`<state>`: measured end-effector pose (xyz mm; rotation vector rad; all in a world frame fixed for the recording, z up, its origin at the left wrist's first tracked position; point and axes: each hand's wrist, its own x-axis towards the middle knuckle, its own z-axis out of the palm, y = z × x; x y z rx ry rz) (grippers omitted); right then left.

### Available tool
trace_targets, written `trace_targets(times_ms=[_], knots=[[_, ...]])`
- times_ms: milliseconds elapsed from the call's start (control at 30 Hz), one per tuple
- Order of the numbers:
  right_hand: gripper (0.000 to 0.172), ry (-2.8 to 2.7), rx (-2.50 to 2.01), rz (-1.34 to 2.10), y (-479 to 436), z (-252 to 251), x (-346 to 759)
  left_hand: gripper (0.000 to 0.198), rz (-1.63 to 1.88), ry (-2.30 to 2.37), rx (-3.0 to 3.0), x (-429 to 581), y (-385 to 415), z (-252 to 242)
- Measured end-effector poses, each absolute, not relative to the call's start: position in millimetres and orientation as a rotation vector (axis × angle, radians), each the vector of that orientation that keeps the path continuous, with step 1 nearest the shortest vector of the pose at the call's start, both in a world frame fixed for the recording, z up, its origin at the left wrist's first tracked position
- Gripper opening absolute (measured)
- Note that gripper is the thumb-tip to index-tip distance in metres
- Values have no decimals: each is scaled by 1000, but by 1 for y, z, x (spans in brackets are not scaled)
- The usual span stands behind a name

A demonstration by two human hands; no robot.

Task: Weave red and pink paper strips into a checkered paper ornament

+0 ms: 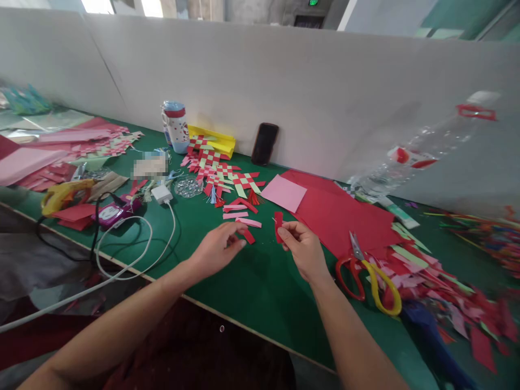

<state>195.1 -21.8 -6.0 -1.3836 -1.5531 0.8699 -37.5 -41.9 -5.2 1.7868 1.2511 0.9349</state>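
My right hand (303, 246) pinches a short red paper strip (278, 223) upright between thumb and fingers. To its left, my left hand (217, 246) hovers low over the green table with thumb and fingers apart. Its fingertips are close to a loose red strip (249, 236); whether they touch it I cannot tell. Just beyond lie several pink strips (233, 215) and a bent red strip (248, 206). Woven red and green paper pieces (222, 170), some with tassels, are spread behind these. A pink paper square (283, 193) rests on large red sheets (337, 216).
Scissors (357, 260) with red and yellow handles lie right of my right hand, by paper scraps (442, 281). A phone (265, 143) leans against the white partition (260, 76). A bottle (177, 127), a white cable (152, 238) and a yellow glue gun (65, 196) are leftward.
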Motion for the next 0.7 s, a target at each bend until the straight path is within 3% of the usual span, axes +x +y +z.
trace_targets(times_ms=[167,367,700], knots=[[34,-1437,-1240,1186,-31,-10,174,38,955,1046,1435,-10,-65,-13],[30,-1357,-1142,1329,-39,-13,163,52,1013,934,1112,7,-66,-11],[39,-1330,-1188,1241,-37,-2,170,32,1003,1081,1157,-1,-61,-14]])
